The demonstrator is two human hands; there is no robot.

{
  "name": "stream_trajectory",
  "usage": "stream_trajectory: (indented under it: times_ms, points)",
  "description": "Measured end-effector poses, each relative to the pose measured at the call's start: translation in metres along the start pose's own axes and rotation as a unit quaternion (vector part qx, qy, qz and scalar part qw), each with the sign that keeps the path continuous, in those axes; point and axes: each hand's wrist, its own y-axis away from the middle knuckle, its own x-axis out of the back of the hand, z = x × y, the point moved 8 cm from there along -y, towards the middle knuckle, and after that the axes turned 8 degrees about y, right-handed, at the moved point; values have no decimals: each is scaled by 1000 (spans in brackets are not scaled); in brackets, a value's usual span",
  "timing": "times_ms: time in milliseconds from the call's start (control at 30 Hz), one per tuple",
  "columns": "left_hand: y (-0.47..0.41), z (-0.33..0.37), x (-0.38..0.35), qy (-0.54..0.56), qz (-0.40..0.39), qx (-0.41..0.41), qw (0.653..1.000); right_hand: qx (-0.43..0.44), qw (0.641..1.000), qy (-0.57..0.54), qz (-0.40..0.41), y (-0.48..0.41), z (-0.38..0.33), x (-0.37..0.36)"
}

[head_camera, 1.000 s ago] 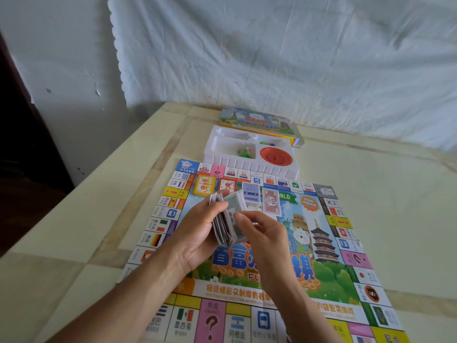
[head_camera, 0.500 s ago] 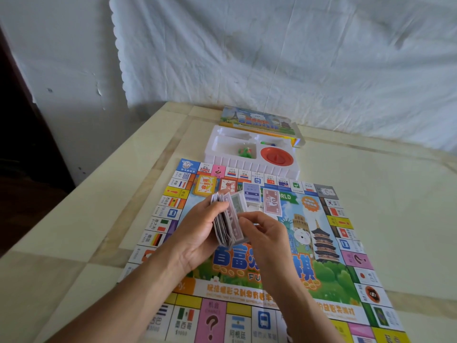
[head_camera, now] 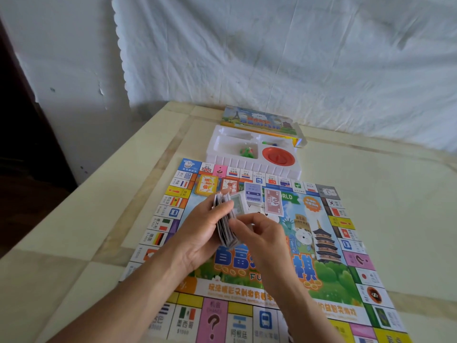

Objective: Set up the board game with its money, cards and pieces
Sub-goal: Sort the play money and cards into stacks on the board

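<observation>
While gripping money stack (head_camera: pixel 225 231) upright in left hand (head_camera: pixel 197 233), pinching its rightmost note (head_camera: pixel 238 203) with right hand (head_camera: pixel 259 237), piles (head_camera: pixel 253 195) ahead

glossy paper board (head_camera: pixel 329 273), white plastic tray (head_camera: pixel 222 154), wrinkled cloth (head_camera: pixel 296 58)

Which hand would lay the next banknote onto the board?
Right. The left hand grips the banknote stack; the right hand pinches its front note and is nearer the red note pile.

Green note (head_camera: pixel 238 205) newly fanned, seemingly thumbed
</observation>
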Motion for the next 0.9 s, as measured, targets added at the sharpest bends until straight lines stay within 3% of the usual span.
stream_trajectory:
  times_ms: [333,533,900]
  points:
    - [-3,0,3,34,-3,13,999,-38,996,-80,-13,0,3,0]
    - [-3,0,4,12,3,12,1000,-22,997,-63,-41,3,-2,-4]
    - [-1,1,1,23,-7,27,999,-43,998,-48,-19,1,4,-2]
